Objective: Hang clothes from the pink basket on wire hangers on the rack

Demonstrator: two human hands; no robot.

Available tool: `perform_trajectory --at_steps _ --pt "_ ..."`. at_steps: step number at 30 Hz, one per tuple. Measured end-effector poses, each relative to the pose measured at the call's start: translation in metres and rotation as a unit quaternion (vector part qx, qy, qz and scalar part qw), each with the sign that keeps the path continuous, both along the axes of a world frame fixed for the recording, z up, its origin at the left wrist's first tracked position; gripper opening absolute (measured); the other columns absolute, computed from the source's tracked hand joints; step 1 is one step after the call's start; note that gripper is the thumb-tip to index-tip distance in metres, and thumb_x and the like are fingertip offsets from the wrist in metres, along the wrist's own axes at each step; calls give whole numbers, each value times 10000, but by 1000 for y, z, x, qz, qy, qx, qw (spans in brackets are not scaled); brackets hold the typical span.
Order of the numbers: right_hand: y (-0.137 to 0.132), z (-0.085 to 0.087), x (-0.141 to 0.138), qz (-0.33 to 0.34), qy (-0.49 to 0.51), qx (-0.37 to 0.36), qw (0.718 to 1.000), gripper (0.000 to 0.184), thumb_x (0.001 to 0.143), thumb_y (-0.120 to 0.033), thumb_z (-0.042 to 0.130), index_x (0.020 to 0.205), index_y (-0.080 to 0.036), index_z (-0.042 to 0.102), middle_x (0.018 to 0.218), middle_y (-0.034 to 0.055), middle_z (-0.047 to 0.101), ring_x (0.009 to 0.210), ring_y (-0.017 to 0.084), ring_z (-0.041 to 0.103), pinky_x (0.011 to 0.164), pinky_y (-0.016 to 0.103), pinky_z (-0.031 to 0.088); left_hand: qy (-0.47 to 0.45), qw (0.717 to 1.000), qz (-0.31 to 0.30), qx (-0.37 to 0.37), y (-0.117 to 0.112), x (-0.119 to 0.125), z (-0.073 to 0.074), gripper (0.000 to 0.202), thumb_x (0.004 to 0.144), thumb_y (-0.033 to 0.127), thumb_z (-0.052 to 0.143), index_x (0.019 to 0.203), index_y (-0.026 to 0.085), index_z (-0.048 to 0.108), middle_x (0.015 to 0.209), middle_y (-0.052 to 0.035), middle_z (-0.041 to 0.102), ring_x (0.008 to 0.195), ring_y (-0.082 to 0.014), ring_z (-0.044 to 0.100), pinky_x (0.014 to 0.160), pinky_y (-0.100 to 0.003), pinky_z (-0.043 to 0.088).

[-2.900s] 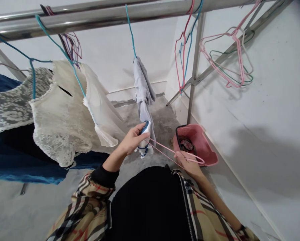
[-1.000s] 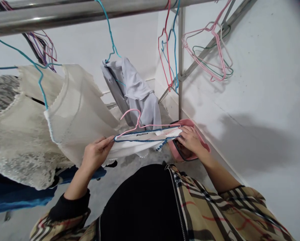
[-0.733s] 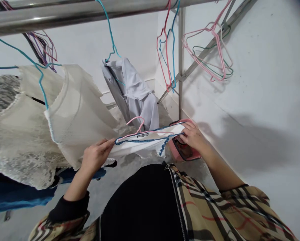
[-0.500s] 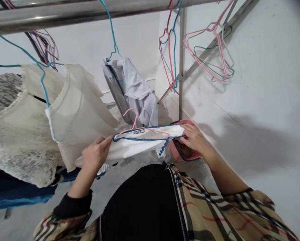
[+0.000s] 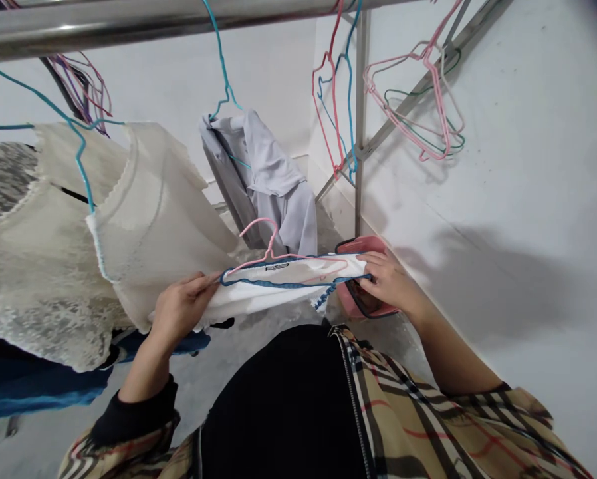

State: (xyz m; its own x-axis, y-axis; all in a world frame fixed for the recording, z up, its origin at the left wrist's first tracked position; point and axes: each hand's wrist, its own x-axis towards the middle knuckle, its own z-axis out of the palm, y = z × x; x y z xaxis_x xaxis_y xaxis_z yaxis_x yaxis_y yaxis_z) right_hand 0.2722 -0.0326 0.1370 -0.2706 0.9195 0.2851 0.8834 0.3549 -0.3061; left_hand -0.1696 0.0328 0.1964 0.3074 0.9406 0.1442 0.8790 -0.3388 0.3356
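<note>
A white garment with blue trim (image 5: 258, 297) is stretched sideways in front of me. My left hand (image 5: 183, 307) pinches its left end, thumb against fingers. At the other end, my right hand (image 5: 389, 282) grips the white cloth by its blue edge. A pink hanger (image 5: 270, 247) sits in the neck opening, its hook standing up free and its right arm partly inside the cloth. A small dark-framed label shows at the back of the neckline. The lower part of the garment hangs out of sight behind my torso.
Overhead runs a metal rail (image 5: 129, 30). From it hang a cream lace top (image 5: 153, 199) at left and a grey garment (image 5: 278, 159) ahead. Red (image 5: 334, 120), blue and pink hangers (image 5: 441, 106) hang at right, near the wall. A pink basket (image 5: 353, 303) stands on the floor.
The garment's neckline has opened wider around the pink hanger. My left hand has shifted slightly left and down, and the hanger's right arm reaches further towards my right hand.
</note>
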Motion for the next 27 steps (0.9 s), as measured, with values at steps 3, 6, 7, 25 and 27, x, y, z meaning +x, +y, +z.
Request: perform_trajectory --at_steps 3,6,7,25,27 --pt "2 -4 -2 3 -18 -19 1000 288 792 -175 581 1046 -189 715 1212 91 669 1179 256 572 1036 446 453 -30 999 -4 -13 2 -3 2 348 906 416 468 1098 278 723 829 11 673 716 -124 614 610 -192 402" --pt "4 -6 -6 -4 -34 -24 999 268 799 -184 585 1030 -170 721 1224 106 665 1190 262 569 1035 439 454 11 1000 24 10 3 0 6 321 911 389 475 1094 297 723 883 8 680 742 -135 612 595 -203 377" --pt "5 -6 -6 -9 -38 -22 999 251 799 -188 589 1007 -160 725 1223 114 665 1190 266 570 1036 439 453 34 999 30 19 3 2 7 318 918 378 469 1101 305 719 908 6 682 753 -143 611 582 -212 364" --pt "-15 53 -22 122 200 -162 959 486 863 -320 590 1340 -255 525 1333 60 592 1237 222 555 1066 388 442 -116 992 -9 42 14 -4 -18 304 895 357 503 1026 208 733 718 -19 613 657 -134 571 598 -223 413" --pt "-7 45 -19 11 184 -56 981 560 857 -357 611 1390 -257 471 1418 76 513 1326 253 461 1127 454 361 -178 981 -72 2 17 -6 -19 289 881 353 529 999 186 733 677 -8 586 635 -124 554 612 -220 427"
